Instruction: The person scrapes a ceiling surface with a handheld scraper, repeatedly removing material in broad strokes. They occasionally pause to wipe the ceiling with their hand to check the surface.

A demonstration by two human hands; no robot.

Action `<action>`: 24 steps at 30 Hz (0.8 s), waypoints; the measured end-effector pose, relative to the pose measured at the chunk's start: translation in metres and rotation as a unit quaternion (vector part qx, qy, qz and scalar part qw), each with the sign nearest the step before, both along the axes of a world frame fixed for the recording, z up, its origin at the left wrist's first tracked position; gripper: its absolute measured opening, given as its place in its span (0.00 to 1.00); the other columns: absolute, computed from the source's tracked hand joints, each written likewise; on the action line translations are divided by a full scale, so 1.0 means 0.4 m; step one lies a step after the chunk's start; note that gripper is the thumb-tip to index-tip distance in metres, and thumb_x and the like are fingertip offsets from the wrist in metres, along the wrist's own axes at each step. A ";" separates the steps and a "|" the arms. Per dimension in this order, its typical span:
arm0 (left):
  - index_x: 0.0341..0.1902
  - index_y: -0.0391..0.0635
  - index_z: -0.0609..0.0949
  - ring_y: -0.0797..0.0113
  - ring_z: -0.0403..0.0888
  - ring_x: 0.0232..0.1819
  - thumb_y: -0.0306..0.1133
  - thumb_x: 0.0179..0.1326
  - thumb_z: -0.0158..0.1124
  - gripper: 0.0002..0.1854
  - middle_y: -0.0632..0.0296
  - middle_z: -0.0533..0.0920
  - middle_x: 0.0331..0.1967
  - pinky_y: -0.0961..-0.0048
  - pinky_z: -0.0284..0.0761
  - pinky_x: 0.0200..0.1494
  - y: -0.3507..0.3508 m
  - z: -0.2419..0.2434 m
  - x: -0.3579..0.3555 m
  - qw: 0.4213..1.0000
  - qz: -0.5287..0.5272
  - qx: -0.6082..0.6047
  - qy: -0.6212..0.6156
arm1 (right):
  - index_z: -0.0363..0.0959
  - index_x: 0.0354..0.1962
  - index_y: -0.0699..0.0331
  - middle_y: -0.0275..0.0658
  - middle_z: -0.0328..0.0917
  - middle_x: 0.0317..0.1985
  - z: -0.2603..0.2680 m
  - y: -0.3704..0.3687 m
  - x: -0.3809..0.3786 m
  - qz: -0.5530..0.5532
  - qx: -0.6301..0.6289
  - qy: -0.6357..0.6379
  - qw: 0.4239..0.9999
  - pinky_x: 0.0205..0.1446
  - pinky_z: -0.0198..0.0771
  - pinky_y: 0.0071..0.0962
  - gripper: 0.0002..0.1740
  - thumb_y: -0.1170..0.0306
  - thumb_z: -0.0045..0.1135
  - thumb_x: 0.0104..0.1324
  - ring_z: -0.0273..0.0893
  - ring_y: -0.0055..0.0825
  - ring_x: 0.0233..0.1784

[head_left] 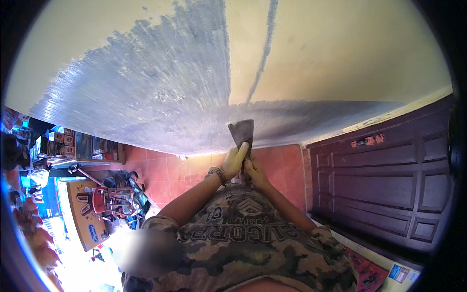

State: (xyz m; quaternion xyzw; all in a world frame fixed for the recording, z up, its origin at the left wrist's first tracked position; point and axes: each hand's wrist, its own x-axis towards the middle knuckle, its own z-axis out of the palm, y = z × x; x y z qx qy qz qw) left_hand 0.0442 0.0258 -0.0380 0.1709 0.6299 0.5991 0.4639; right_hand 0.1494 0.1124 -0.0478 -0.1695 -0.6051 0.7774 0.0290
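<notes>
Both of my hands hold one flat, wide-bladed putty knife [242, 132] in front of my belly. Its blade points up, towards the wall [175, 84]; whether its edge touches the wall I cannot tell. My left hand [234, 160] lies on the blade's neck, the thumb along the metal. Lower down, around the handle, is my right hand [255, 173], its fingers partly hidden. The wall is cream-yellow, with a broad grey, streaky patch spreading up and left. A narrow grey stripe runs upward, and a dark grey band reaches right.
A dark brown panelled door [375, 182] stands at the right. Red floor tiles [164, 175] lie below the wall. At the left are a glass-fronted cabinet [98, 146] with small boxes, a red chair [109, 200] and a large cardboard box [78, 215].
</notes>
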 end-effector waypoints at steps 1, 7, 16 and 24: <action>0.35 0.35 0.79 0.70 0.77 0.27 0.57 0.68 0.36 0.34 0.56 0.81 0.28 0.74 0.71 0.31 0.005 0.015 -0.005 1.000 0.019 0.004 0.001 | 0.62 0.38 0.61 0.33 0.66 0.20 0.008 0.006 -0.010 -0.001 -0.015 0.008 1.000 0.16 0.63 0.22 0.24 0.48 0.35 0.70 0.62 0.19 0.12; 0.34 0.34 0.76 0.73 0.74 0.24 0.54 0.69 0.39 0.31 0.59 0.77 0.22 0.73 0.72 0.28 0.055 0.041 -0.026 0.988 0.113 0.079 0.069 | 0.62 0.38 0.61 0.31 0.64 0.16 0.024 0.009 -0.063 -0.036 -0.128 0.026 0.991 0.12 0.57 0.20 0.26 0.44 0.35 0.69 0.61 0.17 0.11; 0.30 0.36 0.78 0.71 0.74 0.22 0.52 0.67 0.43 0.29 0.60 0.78 0.21 0.73 0.70 0.24 0.046 0.019 -0.045 0.990 0.113 0.023 0.085 | 0.64 0.39 0.63 0.29 0.62 0.14 0.028 -0.026 -0.114 -0.125 -0.087 0.048 0.987 0.09 0.47 0.19 0.17 0.57 0.36 0.71 0.54 0.15 0.07; 0.30 0.34 0.80 0.74 0.71 0.27 0.50 0.68 0.44 0.28 0.63 0.77 0.22 0.74 0.69 0.29 0.054 0.049 -0.034 0.985 0.125 -0.019 0.114 | 0.62 0.42 0.63 0.30 0.64 0.15 0.045 -0.037 -0.091 -0.113 -0.139 -0.010 0.984 0.10 0.52 0.18 0.20 0.54 0.31 0.72 0.57 0.15 0.09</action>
